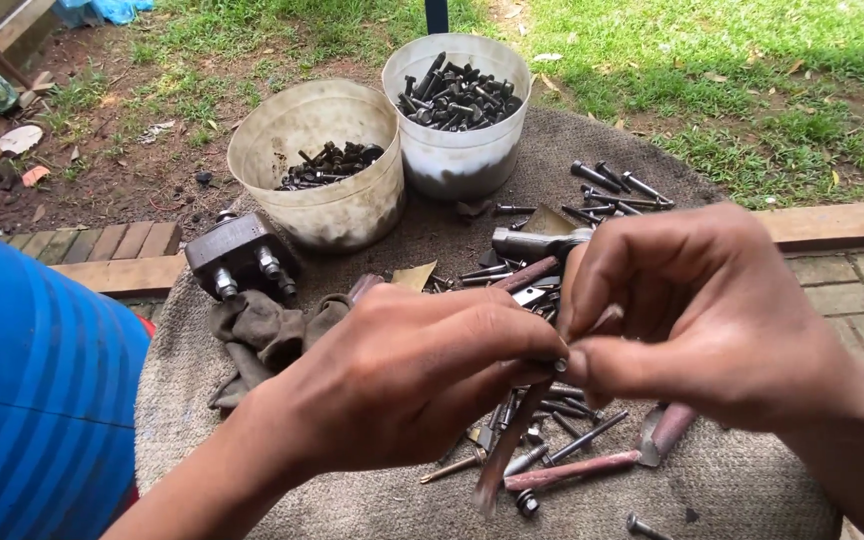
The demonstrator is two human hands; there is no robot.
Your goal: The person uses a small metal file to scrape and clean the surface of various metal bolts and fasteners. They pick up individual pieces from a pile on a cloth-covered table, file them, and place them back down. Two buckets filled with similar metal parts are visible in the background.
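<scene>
We've got our left hand (402, 375) wrapped tight around a long rusty bolt (504, 450), shank angling down over the mat (732, 490); our right hand (692, 310) pinches narrow at its top end, probably for turning; loose bolts (612, 190) lie spread on the mat; two pale buckets (317, 215) sit behind, handy for sorting; a metal block (242, 255) rests left.

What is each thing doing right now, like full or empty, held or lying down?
Left hand: closed, gripping a long thin metal rod.
Long thin metal rod: held, slanting downward.
Right hand: fingertips pinched at the rod's top.
Left white plastic bucket: upright, bolts low inside.
Right white plastic bucket: upright, nearly full of dark bolts.
Brown rag: crumpled on the mat.
</scene>
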